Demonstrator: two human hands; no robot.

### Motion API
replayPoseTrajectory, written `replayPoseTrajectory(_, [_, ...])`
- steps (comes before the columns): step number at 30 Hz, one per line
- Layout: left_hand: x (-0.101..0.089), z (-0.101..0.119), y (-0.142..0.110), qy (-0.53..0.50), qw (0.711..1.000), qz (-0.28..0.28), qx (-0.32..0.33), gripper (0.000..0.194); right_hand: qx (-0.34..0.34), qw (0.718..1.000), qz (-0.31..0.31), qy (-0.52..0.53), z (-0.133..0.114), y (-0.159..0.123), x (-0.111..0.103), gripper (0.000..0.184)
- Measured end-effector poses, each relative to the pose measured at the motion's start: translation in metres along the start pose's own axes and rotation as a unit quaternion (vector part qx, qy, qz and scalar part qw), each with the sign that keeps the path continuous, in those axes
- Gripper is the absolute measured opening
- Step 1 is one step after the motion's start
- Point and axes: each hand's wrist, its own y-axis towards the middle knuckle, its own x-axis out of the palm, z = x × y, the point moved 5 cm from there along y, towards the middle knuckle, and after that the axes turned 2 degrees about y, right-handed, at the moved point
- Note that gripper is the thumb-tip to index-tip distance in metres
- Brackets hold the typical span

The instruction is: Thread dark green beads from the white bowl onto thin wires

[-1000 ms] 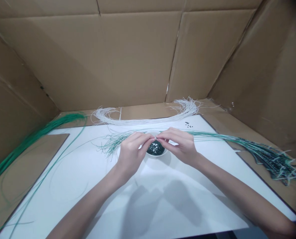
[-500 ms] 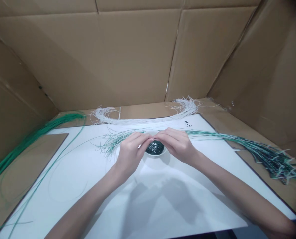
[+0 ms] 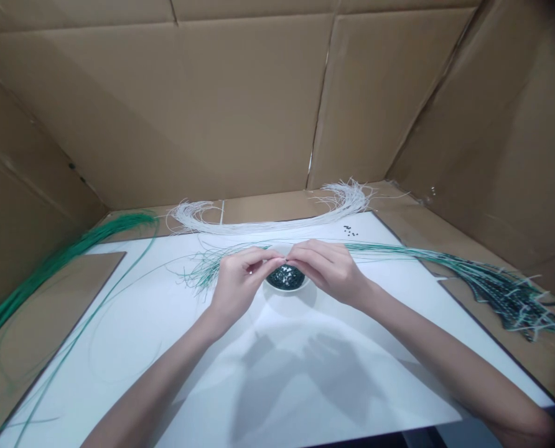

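My left hand [image 3: 242, 277] and my right hand [image 3: 328, 269] meet fingertip to fingertip above a white bowl [image 3: 267, 288]. Each is closed in a pinch of thumb and forefinger; what lies between the fingertips is too small to make out. Inside the bowl are small dark green, shiny bead-like pieces [image 3: 287, 279] with some pale ones among them. Behind the hands a bundle of thin green strands [image 3: 389, 251] runs across the table. Its loose ends fan out left of my left hand, while dark beaded-looking lengths with pale tips [image 3: 515, 298] lie at its right end.
White strands [image 3: 268, 227] lie curved along the back edge of the white sheet [image 3: 165, 323]. A thick green bundle [image 3: 72, 261] rests on the left. Several tiny dark pieces [image 3: 349, 231] sit at the back right. Cardboard walls [image 3: 240, 112] stand at the back and sides.
The left hand has shifted slightly left, and its wrist has turned a little. Both hands stay pinched together above the bowl. The whole view has moved slightly.
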Motion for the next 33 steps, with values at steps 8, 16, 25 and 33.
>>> replayPoseTrajectory(8, [-0.002,0.003,0.0,0.004,0.999,0.017,0.032,0.018,0.122,0.982,0.056,0.136,0.009,-0.002,-0.002,0.006])
replayPoseTrajectory(16, [-0.004,0.008,-0.001,0.023,0.996,0.033,0.075,0.015,0.113,0.98,0.051,0.154,0.007,-0.001,-0.001,0.011])
replayPoseTrajectory(25, [-0.005,0.014,-0.004,0.052,0.989,0.049,0.133,0.011,0.131,0.976,0.048,0.166,0.008,-0.003,0.0,0.014])
replayPoseTrajectory(33, [-0.004,0.015,-0.003,0.061,0.987,0.049,0.143,0.01,0.126,0.977,0.054,0.161,0.006,-0.003,0.0,0.018])
